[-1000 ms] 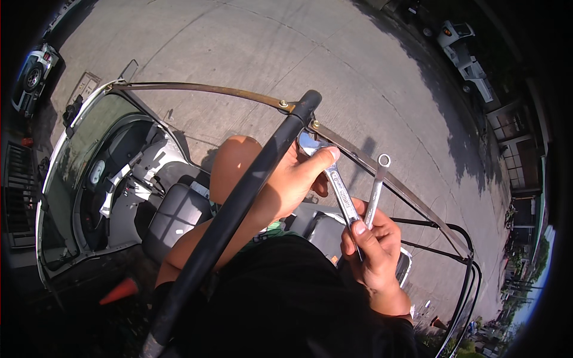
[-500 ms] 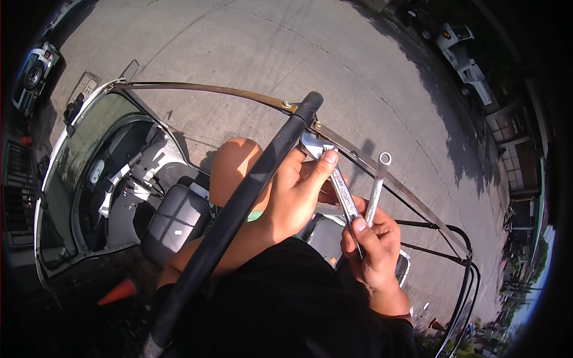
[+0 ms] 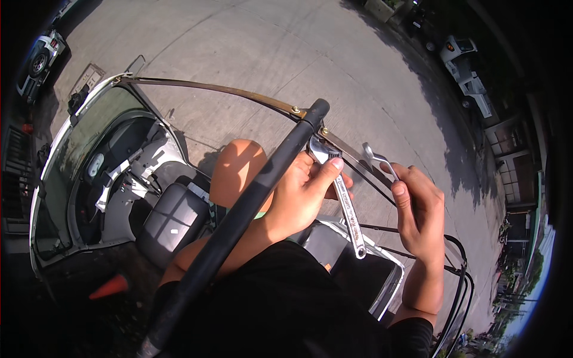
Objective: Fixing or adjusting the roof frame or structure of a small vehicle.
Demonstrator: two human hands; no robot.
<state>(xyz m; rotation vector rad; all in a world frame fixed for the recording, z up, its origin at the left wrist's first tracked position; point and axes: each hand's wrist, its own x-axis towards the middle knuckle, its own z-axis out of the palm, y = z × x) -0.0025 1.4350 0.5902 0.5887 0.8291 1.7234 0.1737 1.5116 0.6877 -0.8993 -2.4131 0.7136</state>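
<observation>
My left hand [image 3: 301,197] is closed around the head end of an adjustable wrench [image 3: 349,218], thumb on top near its jaw. The wrench jaw sits just under the end of a black tube [image 3: 250,185], beside a bolt [image 3: 324,130] on a flat metal strip [image 3: 352,154]. Whether the jaw touches the bolt I cannot tell. My right hand [image 3: 418,209] pinches a combination wrench [image 3: 380,157], its ring end pointing up and left toward the strip. Part of that wrench's shank is hidden in the fingers. A second bolt [image 3: 295,110] shows on the rusty strip [image 3: 221,88] left of the tube.
A small vehicle with a windshield frame [image 3: 57,161] and a grey seat [image 3: 173,218] lies below on the left. Thin black rails [image 3: 456,250] curve at the right. An orange cone [image 3: 109,287] stands at lower left. A white truck [image 3: 465,71] is parked at upper right.
My right hand has come off the adjustable wrench's handle and moved up and right. The combination wrench has turned from upright to slanting toward the strip. My left hand keeps its grip.
</observation>
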